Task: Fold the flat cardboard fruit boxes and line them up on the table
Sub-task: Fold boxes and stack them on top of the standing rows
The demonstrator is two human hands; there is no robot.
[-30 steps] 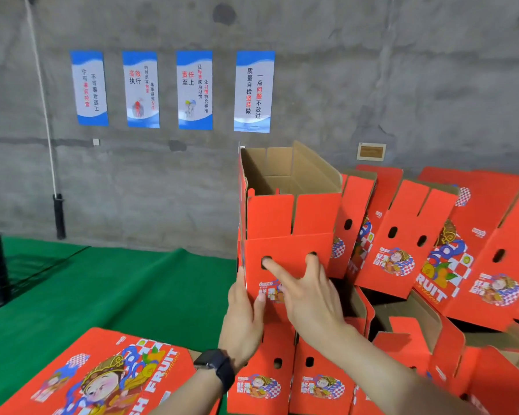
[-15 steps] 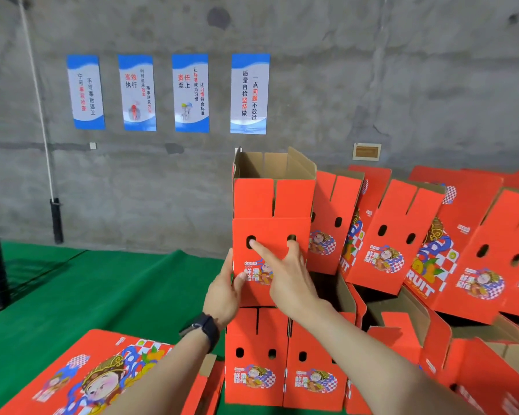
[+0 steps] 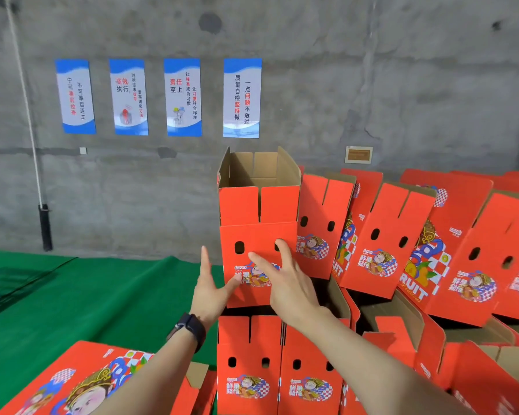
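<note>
A folded red fruit box (image 3: 258, 211) stands upright with its top flaps open, stacked on two folded boxes (image 3: 277, 366) in a lower row. My left hand (image 3: 209, 290) is flat beside the box's left edge, its thumb touching the front face. My right hand (image 3: 285, 280) lies with straight spread fingers against the front face near the right vent hole. Neither hand grips the box. A flat unfolded box (image 3: 72, 381) lies at the lower left.
Several more folded red boxes (image 3: 387, 241) lean in a stacked row to the right. A green mat (image 3: 87, 295) covers the table on the left. A concrete wall with posters (image 3: 183, 97) stands behind. A black crate edge shows at far left.
The upper box has been pushed back and set square on the lower row. My left hand has come off its side and opened; my right hand has slid right across the front.
</note>
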